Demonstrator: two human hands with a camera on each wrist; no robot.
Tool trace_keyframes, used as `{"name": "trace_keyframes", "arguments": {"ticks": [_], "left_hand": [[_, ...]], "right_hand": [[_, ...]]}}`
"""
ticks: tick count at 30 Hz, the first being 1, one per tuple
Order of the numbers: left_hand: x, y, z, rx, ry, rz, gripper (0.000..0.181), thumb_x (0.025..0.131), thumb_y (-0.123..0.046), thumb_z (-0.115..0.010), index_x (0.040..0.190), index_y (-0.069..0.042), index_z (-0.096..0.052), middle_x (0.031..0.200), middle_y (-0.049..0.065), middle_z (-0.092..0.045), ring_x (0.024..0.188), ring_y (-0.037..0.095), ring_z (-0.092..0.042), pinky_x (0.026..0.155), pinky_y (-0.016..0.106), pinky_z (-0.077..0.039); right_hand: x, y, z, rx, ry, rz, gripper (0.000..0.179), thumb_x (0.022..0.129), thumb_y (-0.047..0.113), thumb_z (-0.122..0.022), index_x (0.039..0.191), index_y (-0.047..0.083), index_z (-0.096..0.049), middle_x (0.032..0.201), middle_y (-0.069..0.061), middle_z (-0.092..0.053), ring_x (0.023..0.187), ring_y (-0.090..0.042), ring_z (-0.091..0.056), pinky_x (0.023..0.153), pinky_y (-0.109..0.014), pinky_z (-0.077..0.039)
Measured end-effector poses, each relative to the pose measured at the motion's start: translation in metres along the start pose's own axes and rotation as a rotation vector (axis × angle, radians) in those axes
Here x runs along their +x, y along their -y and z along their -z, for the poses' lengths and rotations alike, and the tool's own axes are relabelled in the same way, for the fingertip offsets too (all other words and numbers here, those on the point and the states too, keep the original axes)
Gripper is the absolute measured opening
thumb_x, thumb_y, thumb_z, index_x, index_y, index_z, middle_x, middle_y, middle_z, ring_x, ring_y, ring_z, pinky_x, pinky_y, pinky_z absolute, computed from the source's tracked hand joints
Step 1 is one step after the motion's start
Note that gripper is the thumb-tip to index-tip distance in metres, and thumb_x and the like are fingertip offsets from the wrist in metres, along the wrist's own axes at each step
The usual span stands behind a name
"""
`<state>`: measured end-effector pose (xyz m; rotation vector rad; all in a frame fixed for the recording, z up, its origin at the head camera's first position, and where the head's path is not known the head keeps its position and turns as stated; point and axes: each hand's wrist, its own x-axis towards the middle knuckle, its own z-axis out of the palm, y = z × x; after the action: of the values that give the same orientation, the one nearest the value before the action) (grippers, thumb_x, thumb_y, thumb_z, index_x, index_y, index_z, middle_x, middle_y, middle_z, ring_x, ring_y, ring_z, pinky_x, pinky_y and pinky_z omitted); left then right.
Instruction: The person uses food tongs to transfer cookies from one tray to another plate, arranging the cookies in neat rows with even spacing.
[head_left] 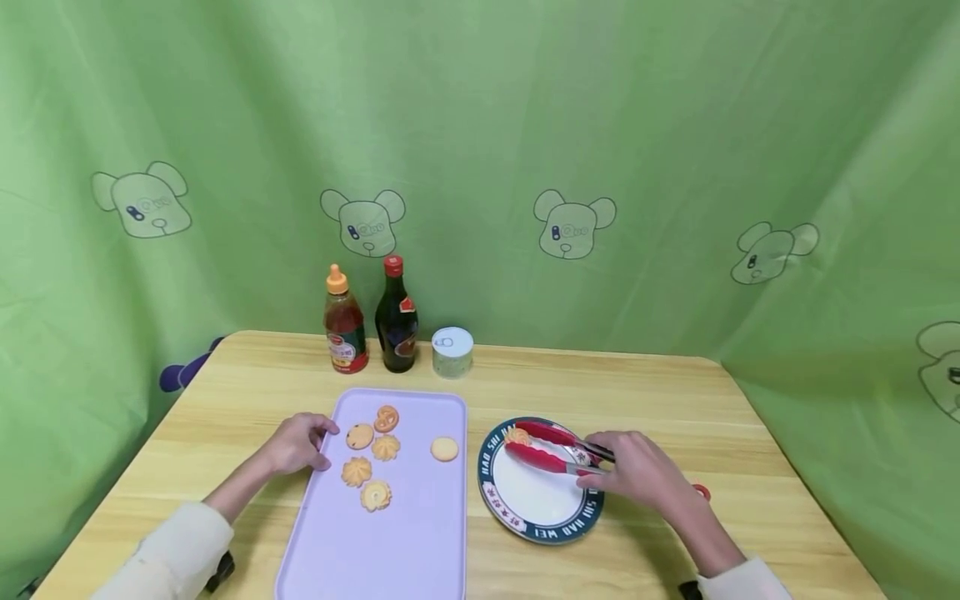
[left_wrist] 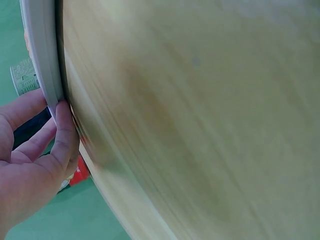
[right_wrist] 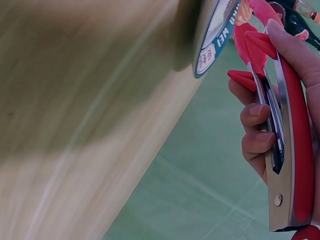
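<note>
Honestly, it's judged pretty early: one cookie (head_left: 517, 437) is placed at the plate (head_left: 532, 496), right of centre, while six others (head_left: 444, 449) are left on the tray (head_left: 408, 550), lower centre-left. Tongs (head_left: 538, 457) are gripped by the right hand (head_left: 633, 468), with that cookie between their tips, left of the hand. The tray's edge is pinched by the left hand (head_left: 296, 443).

Right hand (head_left: 637, 468) holds tongs (head_left: 536, 457) over plate (head_left: 536, 496)

A cookie (head_left: 517, 437) is between the red tips of the tongs. The left hand (head_left: 300, 443) holds the left edge of the tray (head_left: 405, 550), which lies beside the plate. On the tray are six cookies (head_left: 356, 472): five near each other, one apart to the right. Behind the tray, two bottles (head_left: 396, 325) and a can (head_left: 452, 354) stand on the table (head_left: 660, 396).
</note>
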<state>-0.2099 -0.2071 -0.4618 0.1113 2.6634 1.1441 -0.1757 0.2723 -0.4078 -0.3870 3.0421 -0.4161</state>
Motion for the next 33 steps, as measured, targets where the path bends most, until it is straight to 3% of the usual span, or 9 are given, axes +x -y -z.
{"name": "trace_keyframes", "arguments": {"ticks": [16, 24, 33], "left_hand": [[-0.002, 0.000, 0.000, 0.003, 0.000, -0.002, 0.051, 0.063, 0.006, -0.076, 0.111, 0.005, -0.061, 0.087, 0.012, -0.058, 0.075, 0.020, -0.052, 0.065, 0.029, -0.049], [-0.001, -0.001, 0.001, -0.001, -0.003, -0.006, 0.051, 0.062, 0.006, -0.076, 0.111, 0.005, -0.061, 0.086, 0.011, -0.057, 0.075, 0.019, -0.052, 0.065, 0.029, -0.049], [-0.002, -0.001, 0.001, -0.008, -0.005, -0.043, 0.052, 0.060, 0.006, -0.077, 0.110, 0.007, -0.061, 0.085, 0.012, -0.058, 0.074, 0.019, -0.052, 0.063, 0.030, -0.049]], "right_hand": [[0.001, -0.003, -0.002, -0.002, 0.017, -0.023, 0.073, 0.063, 0.048, -0.082, 0.119, 0.005, -0.064, 0.117, -0.015, -0.066, 0.108, -0.032, -0.061, 0.091, -0.051, -0.050], [0.017, 0.013, 0.007, -0.019, -0.005, 0.043, 0.072, 0.064, 0.048, -0.082, 0.119, 0.004, -0.064, 0.115, -0.014, -0.067, 0.108, -0.033, -0.062, 0.091, -0.050, -0.050], [0.037, 0.042, 0.005, -0.022, 0.058, 0.069, 0.072, 0.063, 0.047, -0.083, 0.120, 0.006, -0.064, 0.116, -0.011, -0.067, 0.107, -0.028, -0.061, 0.093, -0.048, -0.050]]}}
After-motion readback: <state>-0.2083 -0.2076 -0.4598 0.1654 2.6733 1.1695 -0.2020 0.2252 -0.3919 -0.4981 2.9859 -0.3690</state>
